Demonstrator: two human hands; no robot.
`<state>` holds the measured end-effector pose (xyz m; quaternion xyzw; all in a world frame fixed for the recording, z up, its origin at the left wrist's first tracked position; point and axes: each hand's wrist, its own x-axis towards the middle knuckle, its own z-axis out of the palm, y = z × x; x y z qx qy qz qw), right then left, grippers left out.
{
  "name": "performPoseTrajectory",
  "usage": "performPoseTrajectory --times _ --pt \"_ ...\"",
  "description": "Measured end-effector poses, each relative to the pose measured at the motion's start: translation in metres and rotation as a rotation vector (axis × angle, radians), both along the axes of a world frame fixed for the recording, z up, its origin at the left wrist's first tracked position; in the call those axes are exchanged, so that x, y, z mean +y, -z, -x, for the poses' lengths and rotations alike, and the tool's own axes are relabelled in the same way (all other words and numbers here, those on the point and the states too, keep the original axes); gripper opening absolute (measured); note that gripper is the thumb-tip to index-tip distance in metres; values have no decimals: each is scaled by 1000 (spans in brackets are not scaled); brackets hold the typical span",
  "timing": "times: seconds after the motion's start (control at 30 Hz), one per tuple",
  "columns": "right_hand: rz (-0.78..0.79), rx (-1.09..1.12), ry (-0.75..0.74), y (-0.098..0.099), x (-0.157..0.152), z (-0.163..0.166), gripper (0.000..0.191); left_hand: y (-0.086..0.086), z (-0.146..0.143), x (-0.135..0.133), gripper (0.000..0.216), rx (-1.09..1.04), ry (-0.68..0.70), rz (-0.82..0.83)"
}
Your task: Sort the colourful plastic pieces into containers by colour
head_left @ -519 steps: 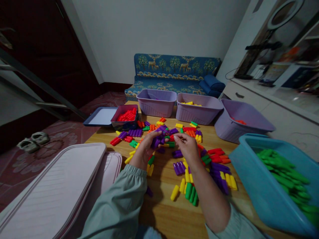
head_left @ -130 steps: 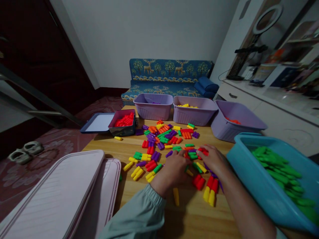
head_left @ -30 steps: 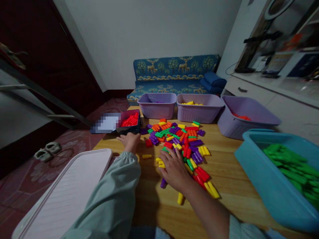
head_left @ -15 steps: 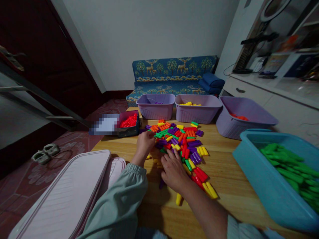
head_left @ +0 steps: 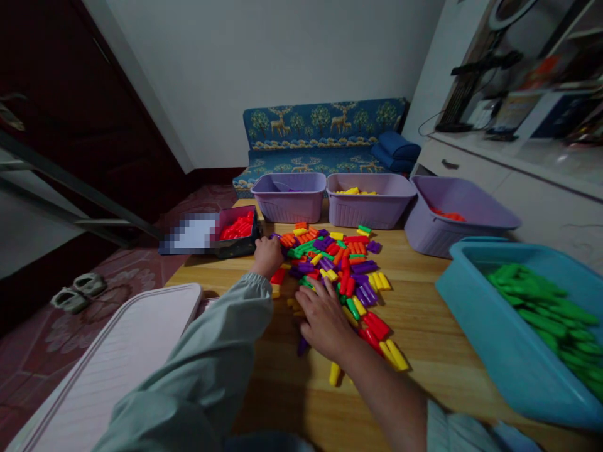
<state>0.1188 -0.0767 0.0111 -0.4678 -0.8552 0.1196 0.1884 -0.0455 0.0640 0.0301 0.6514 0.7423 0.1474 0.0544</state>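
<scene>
A loose pile of plastic peg-like toy pieces in red, orange, yellow, green and purple covers the middle of the wooden table. Several lie side by side in groups. My left hand is at the pile's left edge, fingers curled and closed; whatever they hold is hidden. Just below it lies a red piece. Over the near part of the pile, my right hand rests palm down with its fingers stretched apart. A purple piece and a yellow piece lie beside that hand.
Behind the pile stand purple bins holding purple, yellow and orange-red pieces. A teal bin of green pieces is at right. A dark box of red pieces sits at left, and pale lids lie nearer.
My left hand has moved left and slightly away from me, toward the dark box, uncovering a red piece. My right hand stays almost in place on the pile. The view has shifted slightly.
</scene>
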Motion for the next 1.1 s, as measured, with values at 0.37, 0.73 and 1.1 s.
performPoseTrajectory --times 0.37,0.73,1.1 --pt "-34 18 20 1 1 0 37 -10 3 -23 32 156 -5 25" --pt "-177 240 120 -10 14 -10 23 -12 -23 -62 25 -1862 -84 115" --pt "-100 -10 313 -4 36 -40 38 8 -42 -71 24 -1811 91 413"
